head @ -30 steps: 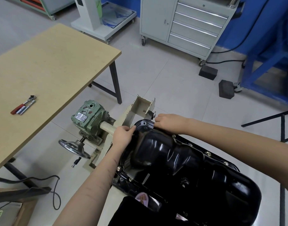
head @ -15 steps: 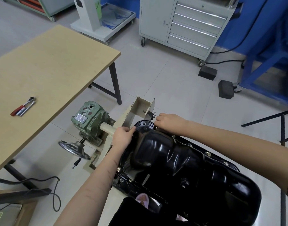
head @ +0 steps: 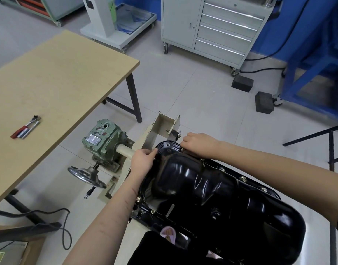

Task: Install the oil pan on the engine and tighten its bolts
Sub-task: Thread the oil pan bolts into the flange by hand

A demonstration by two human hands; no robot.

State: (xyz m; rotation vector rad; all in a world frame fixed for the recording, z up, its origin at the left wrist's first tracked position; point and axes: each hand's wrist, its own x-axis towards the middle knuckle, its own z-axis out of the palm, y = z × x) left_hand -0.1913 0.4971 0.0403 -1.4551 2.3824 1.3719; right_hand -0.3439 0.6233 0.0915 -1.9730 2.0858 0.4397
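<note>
Head view: looking down on a glossy black oil pan [head: 212, 190] seated on the engine, filling the frame from centre toward 5 o'clock.
Oil pan: dome side up, its flange running along the engine's edge, with brass-coloured bolts [head: 242, 178] spaced along the far rim and more along the near rim at 7 o'clock of the pan.
Left hand [head: 143, 159]: at the pan's far-left corner, fingers curled and pressed together on the flange edge; whether a bolt sits under the fingertips cannot be told.
Right hand [head: 200, 143]: at the pan's far end, at 12 o'clock of the dome, fingers bunched and tips down on the flange rim; what they pinch is hidden.
Engine stand [head: 160, 127]: cream bracket just beyond both hands, with a shaft leading left to a green gearbox [head: 103, 140].
Handwheel [head: 85, 176]: below the gearbox at 8 o'clock of the left hand.
Worktop [head: 59, 88]: tan board at 10 o'clock, well apart from the engine.
Ratchet [head: 26, 127]: red-handled, lying on the worktop near its left side, with a socket extension beside it.
Tool cabinet [head: 212, 29]: grey, drawers shut, at 12 o'clock on the floor.
</note>
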